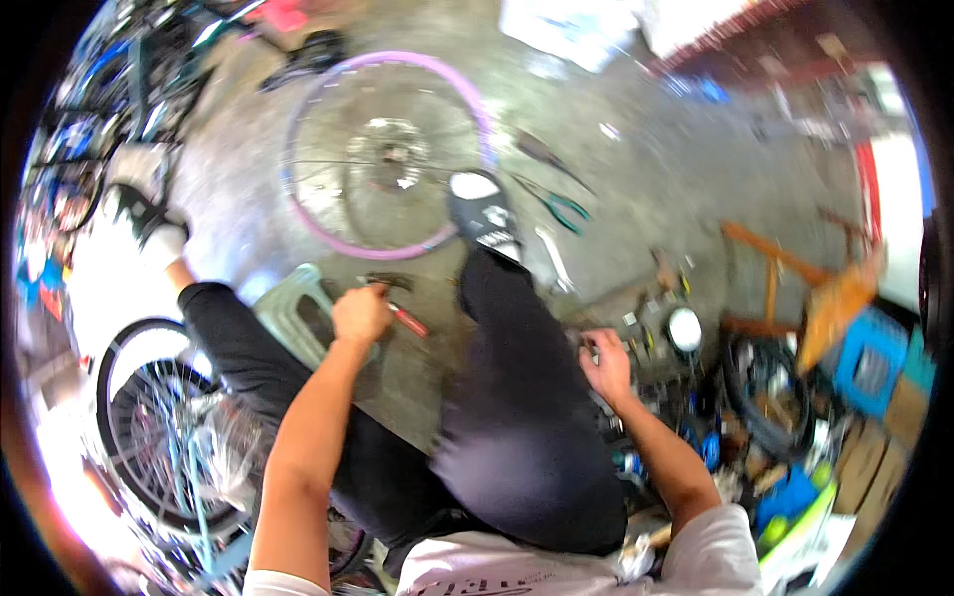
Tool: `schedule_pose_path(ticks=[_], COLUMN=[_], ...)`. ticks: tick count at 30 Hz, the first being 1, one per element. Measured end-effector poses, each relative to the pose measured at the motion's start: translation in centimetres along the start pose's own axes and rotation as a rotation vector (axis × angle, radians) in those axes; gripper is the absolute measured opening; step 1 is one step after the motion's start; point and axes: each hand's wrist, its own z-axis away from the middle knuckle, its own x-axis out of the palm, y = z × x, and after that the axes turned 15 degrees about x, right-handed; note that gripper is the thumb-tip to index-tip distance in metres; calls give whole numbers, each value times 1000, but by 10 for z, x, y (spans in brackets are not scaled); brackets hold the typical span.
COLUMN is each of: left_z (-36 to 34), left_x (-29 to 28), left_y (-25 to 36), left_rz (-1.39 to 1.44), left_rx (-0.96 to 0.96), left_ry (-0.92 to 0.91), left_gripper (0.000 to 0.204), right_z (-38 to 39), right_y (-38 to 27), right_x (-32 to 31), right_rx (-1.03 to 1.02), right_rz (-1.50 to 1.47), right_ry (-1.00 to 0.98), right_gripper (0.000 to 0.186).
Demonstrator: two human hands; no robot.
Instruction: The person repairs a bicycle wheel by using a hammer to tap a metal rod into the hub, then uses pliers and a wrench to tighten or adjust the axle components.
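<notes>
Red-handled tool (409, 321): seen just by L hand (363, 314), curled; grip can't be told.
R hand (606, 366): half-curled, hold unclear.
Purple-rimmed wheel (395, 159): laid flat on flr (646, 169).

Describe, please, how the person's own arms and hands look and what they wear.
Both forearms are bare below short white sleeves. The left hand and right hand wear no gloves, and no watch or band shows at either wrist.

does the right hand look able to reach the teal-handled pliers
Probably yes, with a forward reach: the right hand and the teal-handled pliers are both right of the right leg, and the silver wrench between them lies low on the floor.
</notes>
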Motion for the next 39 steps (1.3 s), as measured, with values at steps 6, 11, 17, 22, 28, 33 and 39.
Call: schedule_pose_path(ticks=[6, 11, 17, 22, 28, 33, 39], left_z=[0, 65, 55, -15, 56, 91, 48], left_x=[69, 76, 47, -89, -296, -298, -172], left_y=[-30, -46, -57, -12, 216, 371, 393], left_rz=[240, 119, 72, 259, 318, 288, 482], left_rx=[469, 171, 73, 330, 702, 1149, 1056], left_ry=[-89, -229, -17, 407, 533, 150, 83], left_gripper=[39, 40, 42, 44, 35, 39, 40], right_z=[130, 209, 216, 181, 126, 112, 101], right_y=[106, 136, 160, 172, 167, 154, 144], right_x=[-15, 9, 18, -13, -12, -9, -22], right_rx=[136, 260, 310, 96, -60, 48, -36], right_rz=[37, -10, -43, 201, 399, 561, 742], right_ry=[168, 146, 228, 201, 17, -101, -232], right_gripper=[26, 25, 20, 48, 83, 84, 72])
